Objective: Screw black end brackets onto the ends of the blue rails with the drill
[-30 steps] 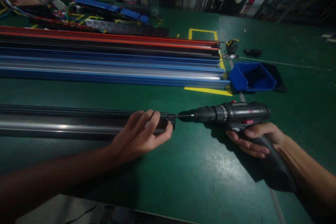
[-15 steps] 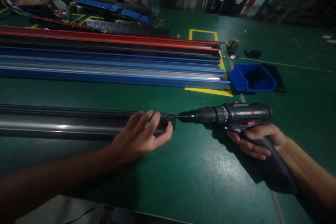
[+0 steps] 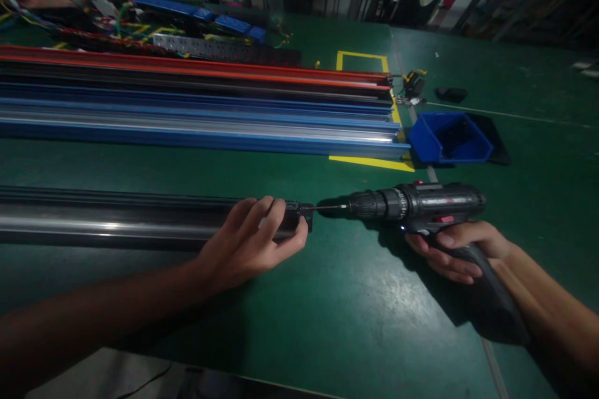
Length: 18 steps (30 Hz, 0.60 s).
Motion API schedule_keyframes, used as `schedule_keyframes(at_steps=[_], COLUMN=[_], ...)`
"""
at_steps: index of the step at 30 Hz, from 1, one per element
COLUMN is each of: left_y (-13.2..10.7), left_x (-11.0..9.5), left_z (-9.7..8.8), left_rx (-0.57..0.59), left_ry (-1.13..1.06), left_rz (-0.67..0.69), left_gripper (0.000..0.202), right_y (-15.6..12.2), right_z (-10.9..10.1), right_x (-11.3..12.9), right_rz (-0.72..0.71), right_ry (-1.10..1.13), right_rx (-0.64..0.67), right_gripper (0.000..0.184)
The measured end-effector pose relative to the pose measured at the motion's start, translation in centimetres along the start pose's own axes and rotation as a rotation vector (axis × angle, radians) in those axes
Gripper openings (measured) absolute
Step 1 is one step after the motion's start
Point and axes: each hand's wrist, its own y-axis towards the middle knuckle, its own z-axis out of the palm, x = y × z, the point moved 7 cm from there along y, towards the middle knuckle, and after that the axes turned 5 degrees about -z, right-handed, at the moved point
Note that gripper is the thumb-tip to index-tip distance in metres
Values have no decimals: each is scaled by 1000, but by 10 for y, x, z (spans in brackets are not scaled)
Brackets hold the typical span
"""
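Workshop, dimly lit: one green desk [image 3: 355, 318], bearing blue rails [image 3: 234, 128], an orange rail [image 3: 210, 63] and a blue bin [image 3: 427, 140] beyond the work. Item, one dark rail [image 3: 116, 221], lying lengthwise on the near left of the desk, a black end piece [image 3: 307, 219] at its right tip. Item, left hand [image 3: 255, 240], fingers curled over the rail close to that tip, thumb by the end piece. Item, right hand [image 3: 453, 252], wrapped around the grip of a power drill [image 3: 435, 199]; whether the trigger is pressed cannot be told. Item, one slim bit [image 3: 330, 207], reaching the end piece; its exact seating is too small to tell. Handling notes, by judgement: bit best held level and in line with the rail; steady forward pressure, gentle trigger; rail pinned firmly against twisting; left fingertips well clear of the bit, lest it slip.
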Motion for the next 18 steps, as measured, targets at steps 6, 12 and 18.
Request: schedule_keyframes(at_steps=[6,12,18], left_y=[-1,0,0], left_x=[0,-1,0], left_z=[2,1,-1], left_rx=[3,8,1], left_ry=[-1,-9,-9], left_rz=[2,4,-2], left_gripper=[59,59,56], right_y=[1,0,-1], right_z=[0,0,-2], right_x=[0,0,-1], right_rz=[27,42,37], right_ry=[-44,-45,-33], right_rx=[-79,-111,-89], right_gripper=[22,22,23])
